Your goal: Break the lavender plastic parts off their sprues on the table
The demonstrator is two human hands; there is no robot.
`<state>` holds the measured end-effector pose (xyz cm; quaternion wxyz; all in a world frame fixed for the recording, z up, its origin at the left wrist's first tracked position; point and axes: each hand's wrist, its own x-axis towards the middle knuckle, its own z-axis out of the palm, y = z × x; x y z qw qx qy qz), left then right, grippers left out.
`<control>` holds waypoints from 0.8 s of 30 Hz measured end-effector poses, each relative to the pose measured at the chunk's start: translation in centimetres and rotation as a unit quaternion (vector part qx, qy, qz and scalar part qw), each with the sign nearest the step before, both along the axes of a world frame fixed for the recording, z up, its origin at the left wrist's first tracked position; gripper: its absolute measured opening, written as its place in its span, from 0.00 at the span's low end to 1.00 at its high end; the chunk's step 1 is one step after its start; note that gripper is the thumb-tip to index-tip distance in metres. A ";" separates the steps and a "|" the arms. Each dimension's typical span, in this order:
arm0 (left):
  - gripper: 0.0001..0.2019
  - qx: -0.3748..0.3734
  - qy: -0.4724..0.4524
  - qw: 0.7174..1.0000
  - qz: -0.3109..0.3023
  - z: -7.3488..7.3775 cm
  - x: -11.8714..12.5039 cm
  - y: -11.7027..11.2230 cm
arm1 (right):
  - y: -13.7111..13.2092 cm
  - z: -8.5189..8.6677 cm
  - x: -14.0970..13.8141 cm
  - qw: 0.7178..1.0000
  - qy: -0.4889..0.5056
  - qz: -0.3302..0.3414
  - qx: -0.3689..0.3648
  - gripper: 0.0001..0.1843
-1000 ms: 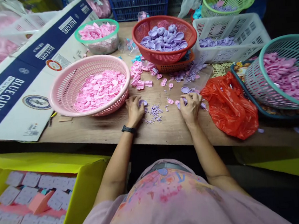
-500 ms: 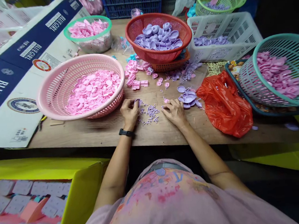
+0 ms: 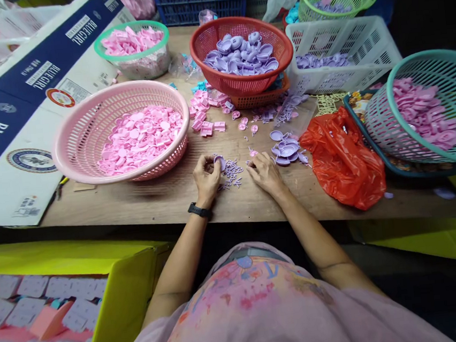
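A small purple plastic dish (image 3: 219, 162), round and tilted on edge, is pinched between thumb and fingers of my left hand (image 3: 207, 179). Beside it on the wood lies a loose heap of tiny purple stick-like pieces (image 3: 233, 170). Across that heap, my right hand (image 3: 266, 172) is low over the table with its fingers drawn together; whatever is in them is too small to make out. A small pink piece (image 3: 253, 152) shows just beyond those fingers, and I cannot tell if they touch it. Purple dishes and lids (image 3: 286, 149) are piled to the right of that hand.
A pink basket (image 3: 66, 127) of pink parts stands left, a red basket (image 3: 196, 50) of purple parts behind. Rightward are a red plastic bag (image 3: 344, 165), a teal basket (image 3: 400, 117) and a white crate (image 3: 348, 79). Pink blocks (image 3: 206, 128) lie scattered mid-table.
My left hand has moved a little to the right with the purple dish, over the edge of the tiny pieces. My right hand is almost where it was.
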<state>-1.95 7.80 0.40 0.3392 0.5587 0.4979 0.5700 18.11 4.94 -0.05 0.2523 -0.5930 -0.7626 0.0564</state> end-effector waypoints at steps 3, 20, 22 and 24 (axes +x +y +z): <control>0.10 0.028 0.027 0.999 -0.003 -0.2 -0.2 -0.2 | 0.1 -0.2 -0.1 1.000 0.012 -0.007 0.008 0.07; 0.12 -0.018 -0.023 0.999 -0.031 -0.8 -0.6 -0.2 | 0.0 -0.3 0.4 0.999 0.026 0.019 0.027 0.05; 0.11 -0.015 -0.010 0.999 -0.031 -0.9 -0.6 -0.2 | -0.1 -0.2 0.0 0.999 0.030 0.015 0.028 0.05; 0.11 -0.010 0.000 0.999 -0.032 -1.0 -0.5 -0.2 | -0.1 0.1 -0.3 0.997 0.066 0.014 0.033 0.05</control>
